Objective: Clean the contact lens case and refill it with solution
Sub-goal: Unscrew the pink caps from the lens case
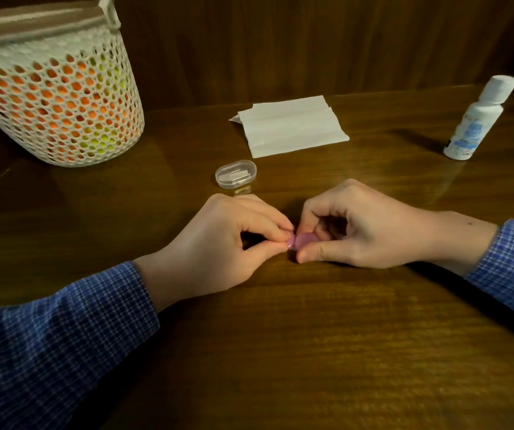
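Both hands meet on the wooden table (311, 336) just in front of the clear plastic box (235, 174): the left hand (218, 246) and right hand (361, 231) each pinch the small pink lens case (302, 240) between thumb and fingertips. Behind the box lie white tissues (293, 127); far right of it stands the solution bottle (479, 119).

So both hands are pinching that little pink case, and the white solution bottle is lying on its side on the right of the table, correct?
Not quite. The head view shows the solution bottle standing upright on its base, cap on top, not lying down. The rest holds: left hand and right hand both pinch the pink case.
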`<state>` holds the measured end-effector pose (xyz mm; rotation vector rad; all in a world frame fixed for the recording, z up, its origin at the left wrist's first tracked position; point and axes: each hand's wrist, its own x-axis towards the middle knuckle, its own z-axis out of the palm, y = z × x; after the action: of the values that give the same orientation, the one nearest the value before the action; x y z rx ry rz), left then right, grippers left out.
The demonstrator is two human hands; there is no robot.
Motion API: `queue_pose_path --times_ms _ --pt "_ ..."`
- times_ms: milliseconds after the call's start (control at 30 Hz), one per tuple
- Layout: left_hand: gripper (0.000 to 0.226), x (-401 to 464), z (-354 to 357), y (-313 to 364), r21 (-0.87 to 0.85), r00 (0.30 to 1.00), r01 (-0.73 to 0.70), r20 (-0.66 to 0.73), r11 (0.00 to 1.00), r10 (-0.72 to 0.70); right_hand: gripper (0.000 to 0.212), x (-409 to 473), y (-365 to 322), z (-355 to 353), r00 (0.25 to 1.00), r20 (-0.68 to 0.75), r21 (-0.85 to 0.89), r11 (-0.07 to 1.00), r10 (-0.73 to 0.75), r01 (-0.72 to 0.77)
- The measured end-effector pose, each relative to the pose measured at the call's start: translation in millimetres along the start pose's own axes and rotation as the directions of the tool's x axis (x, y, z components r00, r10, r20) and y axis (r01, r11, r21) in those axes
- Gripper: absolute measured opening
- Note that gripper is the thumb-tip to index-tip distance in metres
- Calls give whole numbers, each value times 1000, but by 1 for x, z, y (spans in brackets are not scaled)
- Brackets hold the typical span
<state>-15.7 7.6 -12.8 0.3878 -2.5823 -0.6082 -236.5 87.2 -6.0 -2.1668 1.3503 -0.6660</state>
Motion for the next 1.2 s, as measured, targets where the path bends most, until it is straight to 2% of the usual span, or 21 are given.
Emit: queue_pose_path --times_ms 200,400,567,700,1000,1200 --pt "16 -2 1 1 -6 1000 0 -19 1000 0 22 -1 0 1 1000 -19 -3 1000 8 -8" --pt "13 -6 -1 6 45 1000 -14 -16 999 14 33 -7 -4 5 990 -138 -134 989 44 -62" --pt "13 -5 -3 8 46 1000 -15 7 999 15 32 -10 -7 9 978 -196 -88 993 66 -84" --pt "11 -5 -5 7 9 1000 4 6 1000 -4 33 -10 -8 12 973 -208 11 995 102 -101" --pt "14 -3 -6 8 -37 999 40 21 999 -40 21 -10 -7 6 982 -147 81 991 115 -104" --pt "14 -2 -5 8 -39 999 50 21 998 -49 31 -11 -7 7 983 -147 54 993 108 -101"
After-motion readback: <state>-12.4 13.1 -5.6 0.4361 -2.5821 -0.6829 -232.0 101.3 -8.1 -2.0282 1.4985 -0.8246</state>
